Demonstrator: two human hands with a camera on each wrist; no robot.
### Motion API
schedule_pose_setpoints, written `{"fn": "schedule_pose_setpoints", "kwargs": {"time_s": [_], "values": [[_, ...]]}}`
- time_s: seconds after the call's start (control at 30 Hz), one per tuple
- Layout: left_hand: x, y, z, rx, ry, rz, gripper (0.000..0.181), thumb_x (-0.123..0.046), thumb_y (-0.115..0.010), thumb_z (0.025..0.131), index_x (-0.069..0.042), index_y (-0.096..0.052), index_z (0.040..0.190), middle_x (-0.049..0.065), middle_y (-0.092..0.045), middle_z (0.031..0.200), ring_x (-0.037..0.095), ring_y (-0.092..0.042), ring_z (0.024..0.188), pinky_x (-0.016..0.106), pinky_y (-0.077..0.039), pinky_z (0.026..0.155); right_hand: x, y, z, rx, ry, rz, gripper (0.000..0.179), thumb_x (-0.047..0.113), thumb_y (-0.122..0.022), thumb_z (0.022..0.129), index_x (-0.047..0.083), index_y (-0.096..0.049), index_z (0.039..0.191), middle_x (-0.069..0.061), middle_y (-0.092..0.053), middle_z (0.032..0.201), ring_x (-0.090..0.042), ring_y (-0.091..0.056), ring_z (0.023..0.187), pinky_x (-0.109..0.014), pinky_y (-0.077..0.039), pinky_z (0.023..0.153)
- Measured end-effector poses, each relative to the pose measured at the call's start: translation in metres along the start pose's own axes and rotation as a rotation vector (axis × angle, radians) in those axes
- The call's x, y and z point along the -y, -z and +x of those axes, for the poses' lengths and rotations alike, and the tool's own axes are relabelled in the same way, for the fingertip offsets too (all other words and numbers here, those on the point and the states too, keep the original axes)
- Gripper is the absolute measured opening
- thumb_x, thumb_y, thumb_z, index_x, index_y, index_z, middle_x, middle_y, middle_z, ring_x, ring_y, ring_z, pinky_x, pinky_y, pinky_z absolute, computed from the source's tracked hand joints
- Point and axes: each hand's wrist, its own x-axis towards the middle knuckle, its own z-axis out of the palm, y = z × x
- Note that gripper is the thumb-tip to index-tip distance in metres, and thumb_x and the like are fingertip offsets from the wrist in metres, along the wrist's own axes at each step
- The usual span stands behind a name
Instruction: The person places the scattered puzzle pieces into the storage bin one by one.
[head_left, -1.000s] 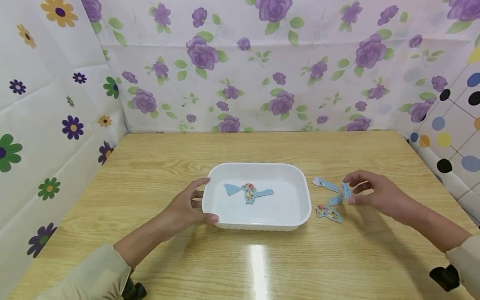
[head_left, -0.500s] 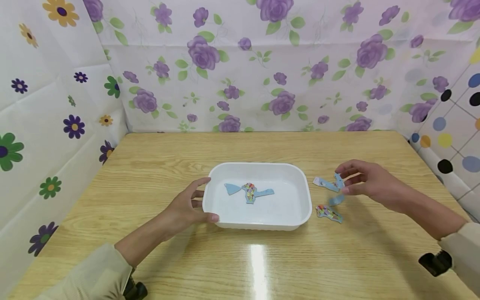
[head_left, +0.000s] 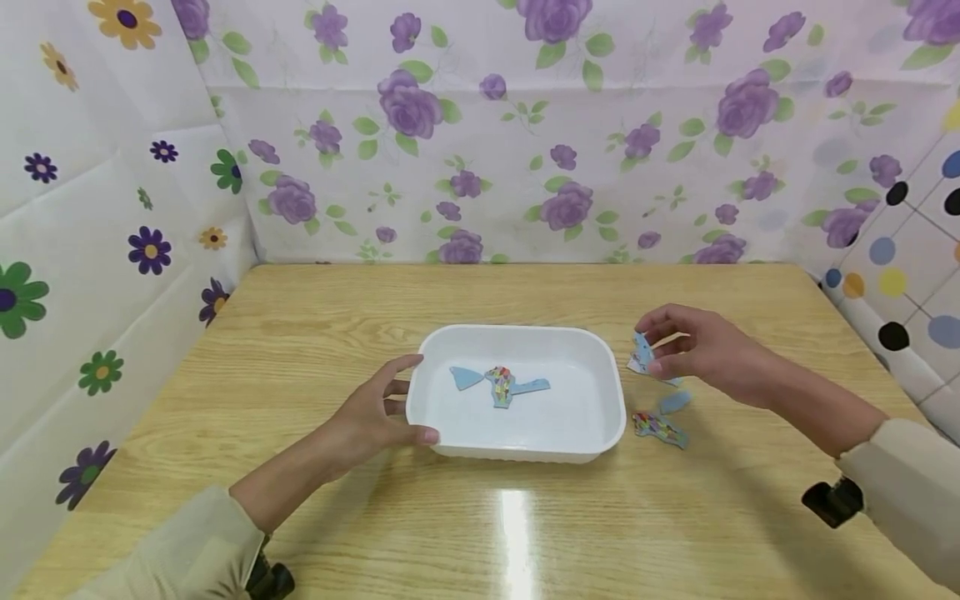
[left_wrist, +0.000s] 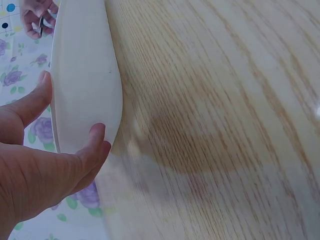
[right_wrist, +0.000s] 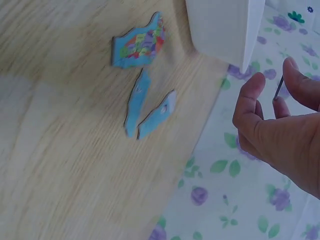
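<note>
My left hand (head_left: 367,421) grips the left end of a white plastic tray (head_left: 573,392), its thumb at the front corner and fingers along the side wall (left_wrist: 87,75). In the tray lie a blue triangular puzzle piece (head_left: 466,378), a multicoloured map piece (head_left: 500,388) and a narrow blue piece (head_left: 532,386). Just right of the tray, my right hand (head_left: 701,350) pinches a blue puzzle piece (head_left: 642,343) between thumb and fingers; the right wrist view shows it edge-on (right_wrist: 279,89). Below on the table are a multicoloured piece (right_wrist: 142,46) and two narrow blue pieces (right_wrist: 136,102).
The wooden table (head_left: 337,533) carries the tray near its middle. A wall covering with purple flowers (head_left: 465,183) rises behind the table's back edge. Patterned coverings (head_left: 112,317) also flank both sides. A dark wrist device (head_left: 834,502) sits at the right sleeve.
My right hand has moved left and away from the front, carrying the blue piece from the loose pieces toward the tray's right rim. The left hand keeps its place on the tray.
</note>
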Motion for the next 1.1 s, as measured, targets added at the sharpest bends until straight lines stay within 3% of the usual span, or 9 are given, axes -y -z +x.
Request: {"fn": "schedule_pose_setpoints", "kwargs": {"time_s": [0.23,0.63,0.97,1.1], "values": [[-0.002,0.001,0.001,-0.008,-0.004,0.015,0.104,-0.012,-0.087,0.070,-0.017,-0.022,0.152,0.023,-0.043,0.138,0.040,-0.049,0.124,0.041,-0.053,0.087,0.016,-0.015,0.017,0.026,0.019,0.039,0.044,0.008,-0.071,0.087,0.001,-0.048,0.124,-0.017,-0.049,0.120,-0.031,-0.055,0.101,-0.032,-0.053,0.080],[0.000,0.000,0.001,-0.012,0.009,-0.003,0.103,-0.011,-0.087,0.069,-0.017,-0.024,0.151,0.021,-0.044,0.137,0.039,-0.051,0.122,0.040,-0.054,0.087,0.019,-0.040,0.037,0.080,0.050,-0.003,0.042,0.004,-0.074,0.083,0.000,-0.053,0.120,-0.018,-0.051,0.118,-0.031,-0.054,0.107,-0.032,-0.053,0.081],[-0.002,0.000,0.000,-0.001,0.000,-0.008,0.104,-0.009,-0.086,0.070,-0.017,-0.023,0.152,0.021,-0.043,0.138,0.039,-0.049,0.123,0.040,-0.054,0.086,0.027,-0.056,0.046,0.061,0.017,-0.122,0.041,-0.004,-0.074,0.079,0.003,-0.056,0.116,-0.016,-0.052,0.114,-0.032,-0.057,0.108,-0.035,-0.054,0.082],[-0.002,-0.001,0.000,-0.011,0.007,0.005,0.104,-0.008,-0.087,0.069,-0.017,-0.023,0.151,0.020,-0.044,0.138,0.039,-0.050,0.122,0.040,-0.054,0.086,0.033,-0.060,0.046,0.072,0.020,-0.204,0.048,-0.001,-0.076,0.079,0.001,-0.054,0.122,-0.020,-0.049,0.119,-0.036,-0.055,0.112,-0.037,-0.054,0.082]]}}
